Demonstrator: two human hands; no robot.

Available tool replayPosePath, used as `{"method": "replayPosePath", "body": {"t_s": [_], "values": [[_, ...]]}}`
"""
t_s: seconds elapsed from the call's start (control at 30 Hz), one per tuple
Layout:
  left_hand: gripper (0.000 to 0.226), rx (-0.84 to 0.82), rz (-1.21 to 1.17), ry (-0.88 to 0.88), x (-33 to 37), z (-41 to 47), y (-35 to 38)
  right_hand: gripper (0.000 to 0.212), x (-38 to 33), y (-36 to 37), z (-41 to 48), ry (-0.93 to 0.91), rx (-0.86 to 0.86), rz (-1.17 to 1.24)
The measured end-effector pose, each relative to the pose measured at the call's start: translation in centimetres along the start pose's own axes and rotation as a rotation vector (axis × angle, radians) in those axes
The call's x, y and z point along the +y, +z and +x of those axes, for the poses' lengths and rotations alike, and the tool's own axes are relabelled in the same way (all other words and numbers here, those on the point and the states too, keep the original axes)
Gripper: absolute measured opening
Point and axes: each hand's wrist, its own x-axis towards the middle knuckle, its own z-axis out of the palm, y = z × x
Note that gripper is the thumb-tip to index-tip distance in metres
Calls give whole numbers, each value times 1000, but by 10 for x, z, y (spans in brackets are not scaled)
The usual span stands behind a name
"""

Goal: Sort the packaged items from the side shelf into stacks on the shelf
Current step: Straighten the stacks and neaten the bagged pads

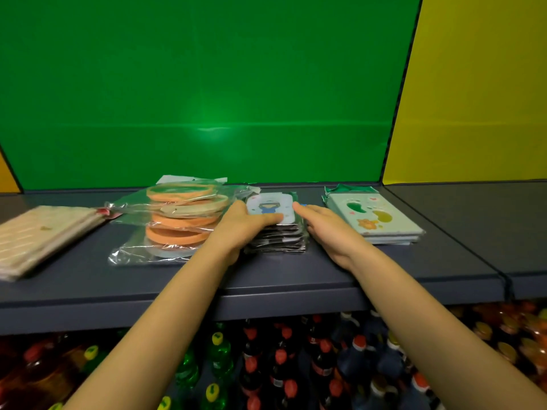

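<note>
Green backing panel fills the head view, with a yellow side panel to the right and a dark grey shelf running across below them.

Four groups of packaged items lie in a row on the shelf. At far left is a flat pile of beige patterned packs. Next to it sits a leaning stack of orange round pads in loose clear bags. In the middle stands the wrapped stack, its dark, glossy edges layered. Its top pack is white and pale blue with a small cartoon figure in blue. To the right, apart from it, lie pale blue packs printed with green and yellow footprints.

Both bare forearms reach in. The left hand holds the wrapped stack's left side, thumb laid over the top pack; its fingers seem to curl behind, though blur hides them. The right hand presses straight fingers flat against the stack's right side.

Below the shelf, rows of capped drink bottles show.
</note>
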Motion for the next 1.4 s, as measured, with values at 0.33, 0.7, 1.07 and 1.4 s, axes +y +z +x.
{"method": "replayPosePath", "body": {"t_s": [0.33,0.7,1.07,1.4], "values": [[46,-12,-283,-152,-10,10,9,24,-1,-1,5,53,23,25],[45,-18,-201,-164,-7,19,17,14,0,-4,4,85,97,110],[37,-7,-215,-115,-8,16,32,46,-2,-5,7,82,93,-76],[45,52,249,261,2,-23,13,54,-26,-5,-5,-330,136,-448]]}}
